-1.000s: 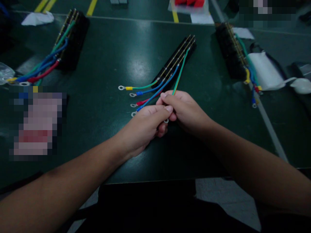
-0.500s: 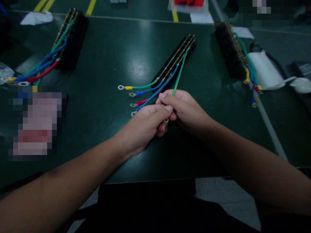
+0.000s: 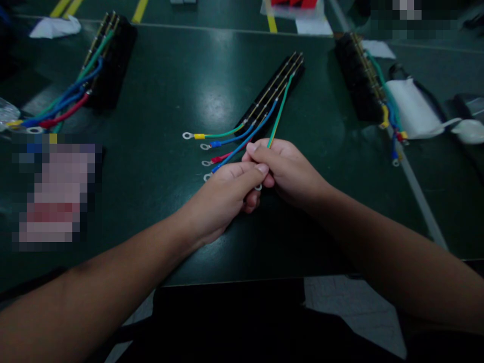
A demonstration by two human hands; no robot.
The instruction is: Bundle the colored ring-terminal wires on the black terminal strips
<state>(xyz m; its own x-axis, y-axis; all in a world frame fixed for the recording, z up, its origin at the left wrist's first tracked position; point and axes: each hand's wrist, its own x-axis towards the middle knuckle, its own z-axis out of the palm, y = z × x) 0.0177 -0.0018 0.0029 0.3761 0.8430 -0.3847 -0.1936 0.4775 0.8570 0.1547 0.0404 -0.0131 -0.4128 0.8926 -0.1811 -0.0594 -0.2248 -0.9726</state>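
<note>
A black strip with metal bars (image 3: 270, 91) lies slanted on the green table, with several wires fixed along it. From its far end a green-yellow wire (image 3: 280, 111) runs down into my right hand (image 3: 285, 164), whose thumb and fingers pinch it. My left hand (image 3: 236, 184) is closed against the right fingertips at the lower end of the same wire, where a ring terminal (image 3: 258, 187) peeks out below. Left of the hands fan out a green wire with a yellow sleeve (image 3: 199, 136), blue wires (image 3: 234, 139) and a red wire (image 3: 221, 159), each ending in a ring terminal.
Wired black blocks stand at the left (image 3: 113, 65) and the right (image 3: 357, 80). A blurred-out flat object (image 3: 60, 191) lies at the left. A white pouch-like item (image 3: 414, 108) with a cord is on the right. Red parts in a plastic bag (image 3: 295, 6) lie at the back.
Both hands keep the same grip on the green-yellow wire. The view has shifted very slightly; nothing else visibly differs.
</note>
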